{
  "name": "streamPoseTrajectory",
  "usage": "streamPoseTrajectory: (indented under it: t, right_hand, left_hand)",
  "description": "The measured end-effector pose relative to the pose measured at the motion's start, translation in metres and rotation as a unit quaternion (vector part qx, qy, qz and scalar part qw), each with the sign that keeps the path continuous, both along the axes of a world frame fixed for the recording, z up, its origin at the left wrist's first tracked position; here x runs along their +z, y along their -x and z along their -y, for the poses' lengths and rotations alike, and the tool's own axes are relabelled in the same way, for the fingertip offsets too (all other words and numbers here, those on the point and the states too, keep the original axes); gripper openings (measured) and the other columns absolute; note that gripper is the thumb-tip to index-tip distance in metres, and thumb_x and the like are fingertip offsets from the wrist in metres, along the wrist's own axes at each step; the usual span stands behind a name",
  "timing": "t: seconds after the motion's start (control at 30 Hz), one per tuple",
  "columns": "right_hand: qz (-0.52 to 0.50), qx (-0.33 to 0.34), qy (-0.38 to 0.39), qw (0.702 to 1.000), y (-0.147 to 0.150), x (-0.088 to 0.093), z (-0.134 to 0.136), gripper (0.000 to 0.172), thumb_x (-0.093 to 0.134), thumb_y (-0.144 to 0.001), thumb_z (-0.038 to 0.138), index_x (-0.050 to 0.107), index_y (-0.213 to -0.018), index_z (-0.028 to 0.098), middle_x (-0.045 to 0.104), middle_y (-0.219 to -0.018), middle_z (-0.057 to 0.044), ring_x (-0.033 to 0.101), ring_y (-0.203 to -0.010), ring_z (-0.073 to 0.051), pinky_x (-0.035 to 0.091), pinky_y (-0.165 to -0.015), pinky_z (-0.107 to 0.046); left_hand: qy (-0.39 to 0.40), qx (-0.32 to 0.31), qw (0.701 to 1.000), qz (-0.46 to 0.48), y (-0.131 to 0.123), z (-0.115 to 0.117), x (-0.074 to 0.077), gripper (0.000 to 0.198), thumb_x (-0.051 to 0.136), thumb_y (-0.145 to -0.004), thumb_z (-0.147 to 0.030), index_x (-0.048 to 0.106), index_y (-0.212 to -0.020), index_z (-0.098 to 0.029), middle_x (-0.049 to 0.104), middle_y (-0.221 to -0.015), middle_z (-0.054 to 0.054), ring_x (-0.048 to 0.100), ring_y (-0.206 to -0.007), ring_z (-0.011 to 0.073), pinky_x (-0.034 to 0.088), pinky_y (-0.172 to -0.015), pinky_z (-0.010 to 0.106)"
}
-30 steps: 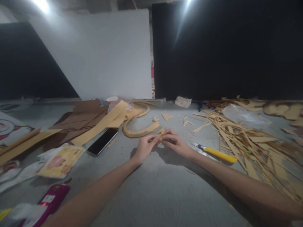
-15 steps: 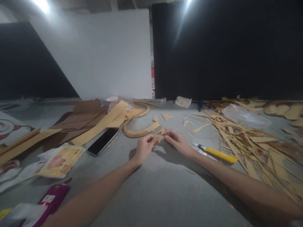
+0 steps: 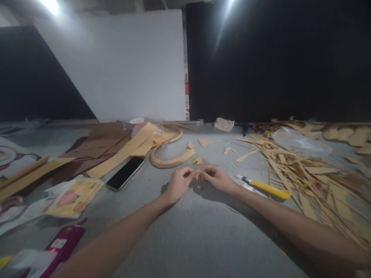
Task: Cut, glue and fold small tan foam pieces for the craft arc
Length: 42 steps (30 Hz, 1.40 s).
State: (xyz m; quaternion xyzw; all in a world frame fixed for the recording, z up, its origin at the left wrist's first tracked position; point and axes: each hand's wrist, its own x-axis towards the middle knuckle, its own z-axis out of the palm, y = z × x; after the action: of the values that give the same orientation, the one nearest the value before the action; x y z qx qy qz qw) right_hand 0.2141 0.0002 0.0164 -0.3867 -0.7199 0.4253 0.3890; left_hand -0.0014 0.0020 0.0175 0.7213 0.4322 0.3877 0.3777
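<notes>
Between the fingertips of my left hand (image 3: 180, 182) and my right hand (image 3: 216, 177) is a small tan cardboard piece (image 3: 197, 175), pinched from both sides just above the table. Both hands are closed, thumb against finger. Just beyond them lies a tan triangular scrap (image 3: 198, 160), apart from the fingers. A curved, S-shaped cardboard strip (image 3: 171, 163) with a thick layered edge rests behind my left hand. To the right of my right hand lies a yellow utility knife (image 3: 269, 189), its blade pointing toward the hand.
At the left lie a black phone (image 3: 126, 173), brown cardboard sheets (image 3: 101, 143), a tissue pack (image 3: 74, 197) and a purple device (image 3: 65, 243). Thin cardboard offcuts (image 3: 307, 173) are heaped at the right beside a clear plastic bag (image 3: 298, 141). Tall panels (image 3: 139, 65) stand behind.
My hands have drawn slightly closer together and nearer to me with the small piece. The triangular scrap beyond them now shows separately on the table.
</notes>
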Motion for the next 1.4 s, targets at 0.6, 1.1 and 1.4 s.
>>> streamPoseTrajectory:
  t: [0.6,1.1,1.4]
  right_hand:
    - [-0.022,-0.015,-0.022,0.999,-0.001,0.000,-0.002,0.046,0.062,-0.103,0.063,0.070,-0.088,0.020,0.072,-0.083,-0.004,0.064,-0.079,-0.018,0.049,-0.075,-0.031]
    - [-0.075,-0.037,0.006,0.997,0.001,-0.005,-0.004,0.047,0.058,-0.103,0.069,0.058,-0.093,0.023,0.065,-0.083,-0.001,0.060,-0.074,-0.017,0.048,-0.071,-0.031]
    - [-0.106,-0.020,0.043,0.993,0.004,-0.006,-0.005,0.047,0.066,-0.098,0.070,0.057,-0.098,0.023,0.074,-0.087,-0.003,0.066,-0.074,-0.017,0.051,-0.070,-0.031]
  left_hand:
    - [0.004,-0.060,0.996,-0.070,-0.002,0.003,0.002,0.045,0.059,-0.102,-0.057,0.072,-0.082,-0.018,0.068,-0.074,0.001,0.059,-0.070,0.0174,0.040,-0.067,0.028]
    - [-0.208,0.040,0.967,-0.139,0.005,-0.009,-0.005,0.040,0.043,-0.109,-0.027,0.061,-0.145,-0.020,0.063,-0.152,0.015,0.055,-0.145,0.0286,0.040,-0.122,0.047]
    - [-0.241,0.162,0.887,-0.360,0.014,-0.017,-0.020,0.052,0.051,-0.103,-0.022,0.052,-0.152,-0.007,0.066,-0.135,0.024,0.056,-0.132,0.0418,0.041,-0.113,0.061]
